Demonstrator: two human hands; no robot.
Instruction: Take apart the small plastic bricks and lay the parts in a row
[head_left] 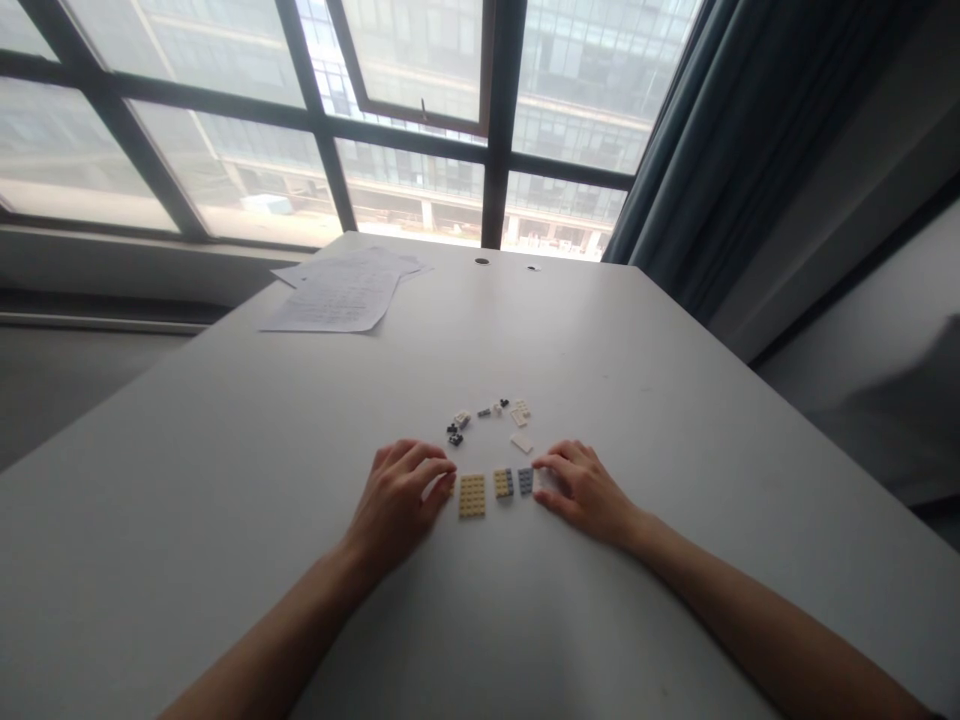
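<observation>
My left hand (405,490) rests on the table with curved fingers. Its thumb and index finger close around a small tan piece (452,490), mostly hidden by the fingertips. Just right of it lies a tan studded plate (472,496). Beside that plate is a smaller tan and grey studded block (503,484). At the row's right end, a grey studded brick (526,481) sits between the thumb and index tips of my right hand (581,490), which grip its right edge. Whether something white also lies inside that grip is unclear.
Beyond the row are dark small pieces (454,435), a white and grey piece (463,419), a small grey piece (484,412), a flat white tile (521,441) and cream pieces (520,411). Printed papers (337,295) lie at the white table's (570,350) far left. Windows and a dark curtain (720,150) stand beyond.
</observation>
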